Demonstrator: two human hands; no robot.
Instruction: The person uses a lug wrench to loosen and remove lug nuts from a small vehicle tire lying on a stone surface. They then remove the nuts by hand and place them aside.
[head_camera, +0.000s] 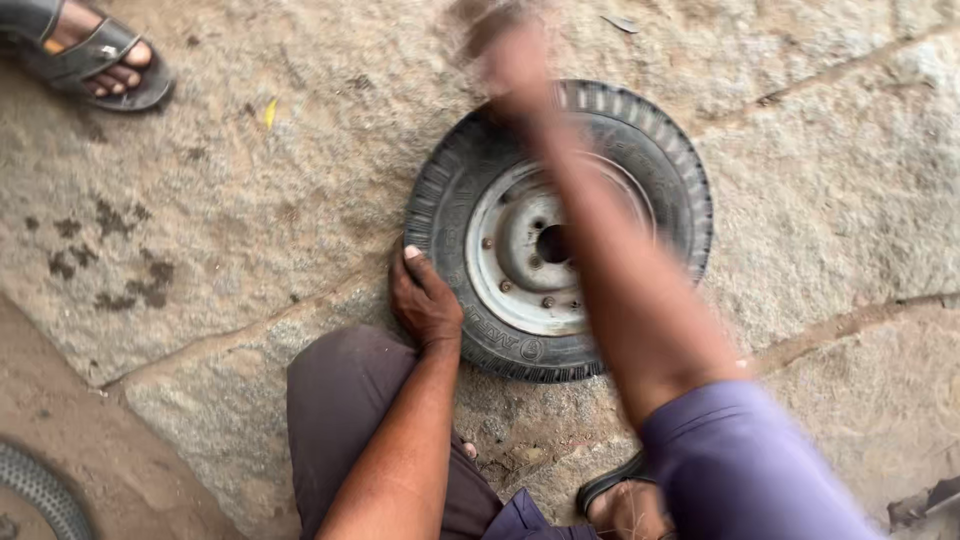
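- The small wheel (558, 232), a black treaded tyre on a pale steel rim with a ring of bolt heads round the hub hole, lies flat on the rough stone paving (250, 200), just ahead of the person's knee.
- The left hand (424, 298) presses on the tyre's near-left sidewall, fingers together and curled over the rubber, bracing it.
- The right hand (510, 55) is raised over the far edge of the tyre and badly blurred; it seems closed round something dark, perhaps a tool handle, but I cannot tell the fingers' state for sure.
- Judged from this, the step in hand is striking or prying at the tyre's far sidewall while the other hand steadies the wheel.
- The next move calls for aim at the rubber beside the rim, with the bracing fingers kept well away.
- Another person's sandalled foot (95, 62) stands at the top left, well apart.
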